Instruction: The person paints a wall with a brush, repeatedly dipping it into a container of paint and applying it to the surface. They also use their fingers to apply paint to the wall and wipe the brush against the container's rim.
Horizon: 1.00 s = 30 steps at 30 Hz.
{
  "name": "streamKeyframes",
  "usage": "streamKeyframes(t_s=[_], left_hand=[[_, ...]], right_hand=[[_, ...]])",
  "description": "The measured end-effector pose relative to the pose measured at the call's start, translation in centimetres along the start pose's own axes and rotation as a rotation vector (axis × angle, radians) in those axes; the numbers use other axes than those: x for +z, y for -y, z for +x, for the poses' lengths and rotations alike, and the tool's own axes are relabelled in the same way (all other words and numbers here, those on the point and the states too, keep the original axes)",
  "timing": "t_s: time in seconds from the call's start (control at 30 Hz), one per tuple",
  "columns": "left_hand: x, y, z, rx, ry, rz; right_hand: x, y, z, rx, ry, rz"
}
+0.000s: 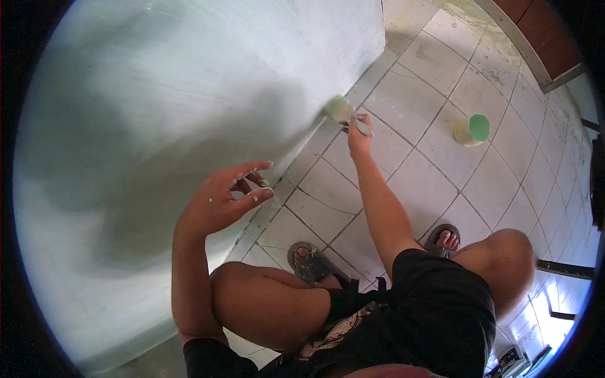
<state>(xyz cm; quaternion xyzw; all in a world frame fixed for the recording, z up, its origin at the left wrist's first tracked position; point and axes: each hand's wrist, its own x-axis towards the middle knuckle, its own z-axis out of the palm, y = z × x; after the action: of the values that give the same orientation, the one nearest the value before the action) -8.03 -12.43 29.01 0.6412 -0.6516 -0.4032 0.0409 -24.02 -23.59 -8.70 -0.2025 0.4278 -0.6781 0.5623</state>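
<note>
My right hand [358, 140] is closed round the handle of a paintbrush [340, 109]. The brush head is coated in pale green paint and lies at the foot of the pale green wall [208, 69], where it meets the floor. Bent and raised before the same wall, my left hand [220, 198] holds nothing, its thumb and fingers apart. Spots of light paint cover its fingertips. To the right of the brush, a cup [464, 131] with a green inside stands on the floor.
White tiles with dark joints make up the floor [403, 167], with stains and paint drips. My sandalled feet [309, 261] rest on it below the brush. A brown panel in a metal frame [526, 47] is at the upper right, and dark bars [564, 269] at the right edge.
</note>
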Motion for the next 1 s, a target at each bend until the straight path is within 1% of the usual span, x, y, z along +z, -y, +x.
streamKeyframes(t_s=[0.03, 0.07, 0.13, 0.17, 0.2, 0.27, 0.3, 0.33, 0.4, 0.43, 0.47, 0.5, 0.53, 0.57, 0.63, 0.67, 0.7, 0.73, 0.77, 0.8, 0.83, 0.87, 0.93, 0.97, 1.0], left_hand=[[0.0, -0.1, -0.2, 0.001, -0.003, 0.008], [0.0, -0.2, -0.4, 0.025, 0.006, -0.008], [-0.1, -0.3, -0.9, 0.036, 0.013, -0.024], [-0.1, -0.4, -1.1, 0.04, 0.015, -0.037], [-0.1, -0.5, -1.1, 0.049, 0.021, -0.049], [0.0, -0.4, -1.2, 0.055, 0.026, -0.027], [-0.1, -0.4, -1.1, 0.057, 0.023, -0.007], [-0.2, -0.5, -1.2, 0.058, 0.021, -0.004], [-0.3, -0.7, -1.4, 0.074, 0.049, -0.003], [-0.4, -0.6, -1.4, 0.069, 0.045, -0.008], [-0.4, -0.6, -1.4, 0.09, 0.042, -0.02], [-0.4, -0.5, -1.4, 0.114, 0.041, -0.029], [-0.3, -0.7, -1.3, 0.116, 0.038, -0.031], [-0.3, -1.1, -1.2, 0.09, 0.069, -0.017], [-0.3, -1.3, -1.3, 0.067, 0.095, 0.003], [-0.2, -1.3, -1.7, 0.115, 0.103, 0.022], [-0.3, -1.2, -2.0, 0.161, 0.111, 0.037], [-0.6, -1.2, -2.0, 0.163, 0.104, 0.035], [-0.8, -1.2, -2.1, 0.186, 0.092, 0.056], [-0.7, -1.1, -2.4, 0.202, 0.081, 0.07], [-0.5, -1.0, -2.4, 0.191, 0.074, 0.049], [-0.5, -1.1, -2.2, 0.186, 0.077, 0.033], [-0.5, -1.4, -2.2, 0.195, 0.068, 0.033], [-0.5, -1.4, -2.2, 0.171, 0.08, 0.05], [-0.6, -1.3, -2.2, 0.147, 0.088, 0.074]], right_hand=[[-0.6, 0.0, -0.1, 0.031, 0.03, -0.084], [-0.7, -0.1, 0.2, 0.03, 0.036, -0.074], [-0.6, 0.6, 0.0, -0.019, 0.019, -0.221], [-0.4, 0.2, 0.7, 0.005, 0.023, -0.343], [0.4, -0.2, 1.2, 0.005, 0.022, -0.343], [3.0, -0.7, 1.5, -0.436, 0.015, -0.682], [4.6, 1.8, 1.1, -0.288, -0.03, -0.677], [4.5, 2.9, 0.6, -0.289, -0.03, -0.673], [3.7, 4.4, 0.0, -0.006, 0.014, 0.095], [3.6, 5.2, -0.6, 0.004, -0.05, 0.016], [3.0, 4.3, -0.4, 0.006, -0.041, 0.009], [2.0, 2.2, 0.0, -0.073, -0.036, -0.224], [1.9, 1.8, 0.2, -0.155, -0.036, -0.453], [2.2, 1.2, 0.5, -0.16, -0.036, -0.451], [5.4, 2.7, 0.2, -0.219, -0.012, -0.635], [6.8, 4.4, 0.0, -0.224, -0.011, -0.629], [8.3, 6.8, -0.4, -0.169, 0.036, -0.337], [9.9, 9.6, -0.7, -0.113, 0.085, -0.047], [11.5, 12.6, -1.1, -0.111, 0.093, -0.054], [13.1, 15.7, -1.9, -0.167, 0.128, 0.154], [13.8, 17.0, -2.4, -0.218, 0.162, 0.36], [13.4, 16.9, -2.8, -0.207, 0.171, 0.351], [12.8, 16.6, -2.5, -0.274, 0.219, 0.492], [10.6, 12.2, -0.7, -0.317, 0.227, 0.182], [8.7, 8.0, -0.4, -0.252, 0.162, 0.107]])
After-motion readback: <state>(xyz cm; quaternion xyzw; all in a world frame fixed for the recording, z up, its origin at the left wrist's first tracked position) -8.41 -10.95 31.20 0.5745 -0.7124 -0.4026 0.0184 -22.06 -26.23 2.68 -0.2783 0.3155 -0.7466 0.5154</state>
